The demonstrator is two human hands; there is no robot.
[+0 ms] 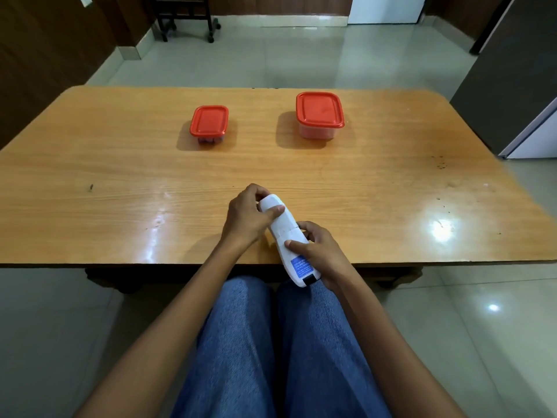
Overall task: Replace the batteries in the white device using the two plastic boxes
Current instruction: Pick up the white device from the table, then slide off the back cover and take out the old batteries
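Both my hands hold a long white device point(284, 233) with a blue label near its lower end, above the near edge of the wooden table point(120, 164). My left hand point(247, 215) grips its far end, thumb across the top. My right hand point(322, 254) wraps its near half, thumb pressing on the back. A small plastic box with a red lid point(209, 120) stands at the far middle left. A larger plastic box with a red lid point(319, 110) stands to its right. Both lids are on.
My legs in blue jeans point(271, 342) are under the table's near edge. A dark cabinet point(512, 86) stands at the right beyond the table. A black wheeled frame point(184, 22) stands on the tiled floor far back.
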